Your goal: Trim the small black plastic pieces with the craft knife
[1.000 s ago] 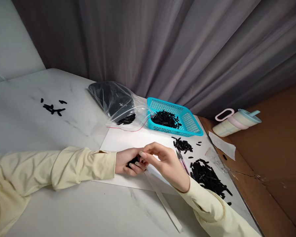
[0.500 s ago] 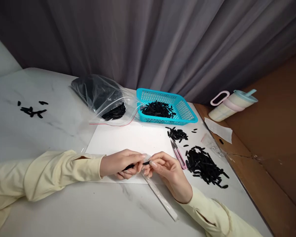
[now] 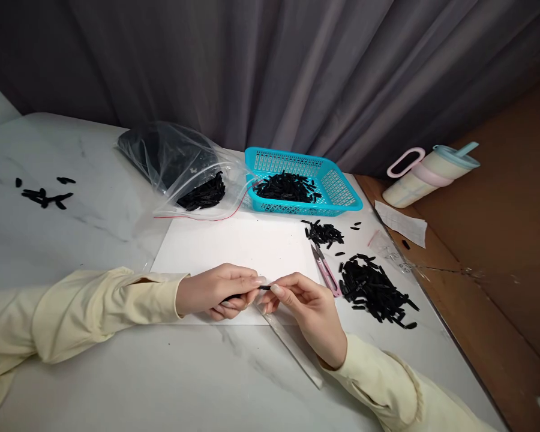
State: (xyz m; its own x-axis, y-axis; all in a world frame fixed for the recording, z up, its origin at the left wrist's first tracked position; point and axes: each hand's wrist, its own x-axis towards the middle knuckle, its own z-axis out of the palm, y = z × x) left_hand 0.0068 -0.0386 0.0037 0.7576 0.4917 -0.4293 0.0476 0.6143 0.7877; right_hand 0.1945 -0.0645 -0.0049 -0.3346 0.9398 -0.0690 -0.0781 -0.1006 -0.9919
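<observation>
A: Taking the white sheet [image 3: 238,246] as landmark, what's in hand?

B: At its near edge, the left hand [image 3: 211,292] is curled shut around a bunch of small black pieces, and the right hand [image 3: 303,303] pinches one black piece [image 3: 264,287] at the tip, right where the two hands meet. I'd judge one piece is being drawn from the bunch; the next move calls for a firm fingertip pinch.

A: What's around the sheet?

B: Beyond it, a clear bag [image 3: 184,168] and a turquoise basket [image 3: 342,192]; to its right, a black pile [image 3: 375,292] and pink snips [image 3: 326,273].

A: Anything unclear?

B: The bunch is mostly hidden in the fist, and the pale strip [image 3: 297,351] under the right hand is hard to identify.
</observation>
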